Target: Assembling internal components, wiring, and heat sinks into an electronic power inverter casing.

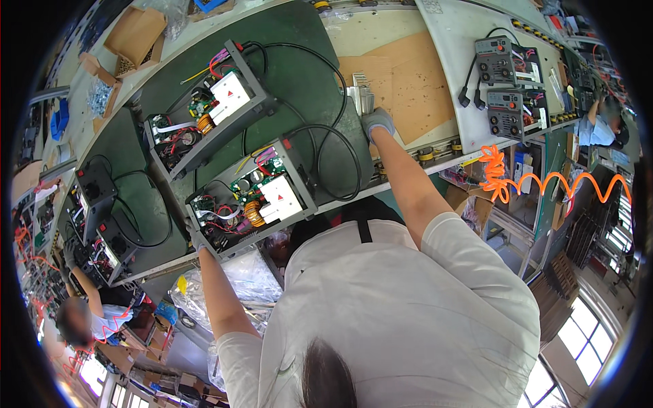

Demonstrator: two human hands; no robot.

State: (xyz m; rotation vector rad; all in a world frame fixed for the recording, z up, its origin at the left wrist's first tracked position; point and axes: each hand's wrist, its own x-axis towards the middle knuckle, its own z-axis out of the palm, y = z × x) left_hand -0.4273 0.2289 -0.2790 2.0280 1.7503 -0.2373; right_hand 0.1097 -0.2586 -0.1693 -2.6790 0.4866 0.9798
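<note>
My left hand (195, 235), in a grey glove, is at the left front corner of an uncased welding machine (248, 197), its fingers closed along the grey chassis edge. Green boards, a copper coil, coloured wires and a white plate show inside that machine. My right arm stretches forward to the right. The gloved right hand (379, 124) is against the near end of a stack of silver metal strips (361, 94); its fingertips are hidden, so their grip is unclear. A second uncased welding machine (207, 112) stands behind the first on the dark green mat (292, 27).
Black cables (359, 160) loop over the mat. Brown cardboard (408, 85) lies right of the strips. Two finished-looking machines (507, 112) stand farther right, above a coiled orange hose (495, 175). Other people (602, 126) work at both sides. Small boxes (136, 37) line the back left.
</note>
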